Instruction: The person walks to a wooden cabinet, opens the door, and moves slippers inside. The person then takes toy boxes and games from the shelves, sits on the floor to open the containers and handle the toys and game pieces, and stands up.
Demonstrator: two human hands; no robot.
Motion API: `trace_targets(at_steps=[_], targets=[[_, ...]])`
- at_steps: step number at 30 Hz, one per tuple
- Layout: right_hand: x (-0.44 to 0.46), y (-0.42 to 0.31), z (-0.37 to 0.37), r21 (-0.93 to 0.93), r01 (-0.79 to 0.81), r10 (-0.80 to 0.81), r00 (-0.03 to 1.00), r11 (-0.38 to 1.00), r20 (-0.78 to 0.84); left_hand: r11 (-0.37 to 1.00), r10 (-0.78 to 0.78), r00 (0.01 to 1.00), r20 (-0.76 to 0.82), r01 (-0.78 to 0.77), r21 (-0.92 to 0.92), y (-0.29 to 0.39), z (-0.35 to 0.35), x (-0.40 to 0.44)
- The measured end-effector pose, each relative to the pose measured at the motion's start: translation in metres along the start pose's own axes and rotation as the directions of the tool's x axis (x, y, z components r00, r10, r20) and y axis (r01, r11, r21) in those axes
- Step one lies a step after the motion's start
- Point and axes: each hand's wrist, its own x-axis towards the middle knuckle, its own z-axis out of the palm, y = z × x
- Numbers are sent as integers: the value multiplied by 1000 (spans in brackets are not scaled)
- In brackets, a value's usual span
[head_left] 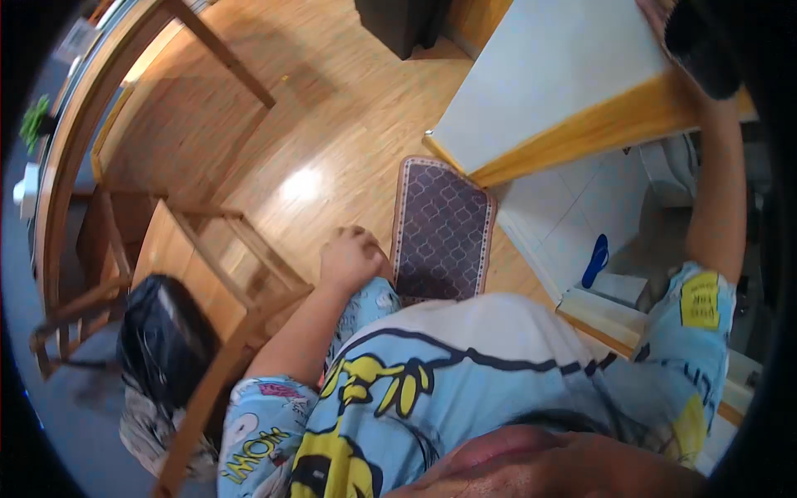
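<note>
My left hand (353, 256) is low in front of my body, close to the patterned mat, with its fingers curled in and nothing visible in them. My right arm stretches up to the top right. There my right hand (696, 93) is at the upper side of a white door (535, 75) with a wooden edge. A dark oblong thing (701, 50) with a pale rim lies in this hand, against the door; its kind is unclear. It hides most of the fingers, and the dark border of the view cuts off part of it.
A grey patterned mat (440, 232) lies on the wooden floor below the door. Beyond the doorway, a blue slipper (596, 261) is on the tiles. To the left stand a wooden chair (187, 270) with a black bag (162, 340) and a table (91, 108). A dark bin-like box (394, 25) is at the top.
</note>
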Motion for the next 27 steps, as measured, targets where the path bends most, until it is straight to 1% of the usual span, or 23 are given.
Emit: trace_targets(at_steps=[1,2,3,5,6,8,10,11,13,14,15,16,18,19,21,22,23,24,25,26,27], targets=[[5,1,-4,-58,23,-24,1000,998,-19,993,119,991,63,-118,-30,4,5,17],[4,-1,-12,-100,24,-26,999,995,-24,970,243,961,132,-237,-55,5,7,29],[0,0,-10,-123,11,-12,1000,992,-5,959,281,942,184,-282,-24,-1,5,36],[-1,5,-13,-200,14,-8,999,980,31,920,377,918,126,-354,-171,-4,7,59],[0,4,-14,-226,23,-12,999,974,50,909,398,912,95,-379,-170,-9,8,66],[2,0,-19,-300,82,-56,994,950,94,932,336,933,129,-310,-189,-20,13,72],[-2,1,-18,-347,163,-114,981,924,156,928,345,928,143,-314,-202,-25,8,76],[-6,1,-17,-354,206,-147,971,912,186,950,279,942,185,-243,-196,-22,3,75],[-26,5,-16,-257,297,-201,918,919,343,970,210,944,254,-169,-172,-48,47,71],[-33,9,-12,-209,414,-360,898,886,253,979,174,942,287,-133,-157,-61,68,70],[-41,15,-20,-13,396,-373,873,918,313,984,146,941,304,-108,-139,-60,69,76],[-40,14,-20,103,433,-445,856,895,263,983,145,934,328,-99,-152,-57,62,85],[-23,7,-22,141,554,-568,817,821,96,982,158,911,382,-104,-159,-44,34,102],[-15,5,-24,122,548,-559,825,828,89,979,176,894,412,-116,-167,-39,18,113],[-6,7,-33,461,409,-554,797,788,241,965,246,830,500,-163,-204,-32,-11,128],[2,9,-37,436,397,-531,811,807,244,950,303,773,557,-201,-238,-30,-25,140],[8,11,-40,563,370,-613,716,739,334,935,350,707,615,-224,-274,-29,-39,148],[11,12,-42,686,313,-697,600,657,394,916,400,629,666,-245,-319,-29,-53,160],[8,11,-37,712,274,-671,648,647,360,897,442,573,690,-264,-355,-32,-66,178],[7,9,-33,707,268,-655,666,655,355,876,482,505,716,-277,-394,-35,-78,198],[15,6,-37,765,131,-636,653,630,411,855,518,468,716,-291,-429,-44,-87,224]])
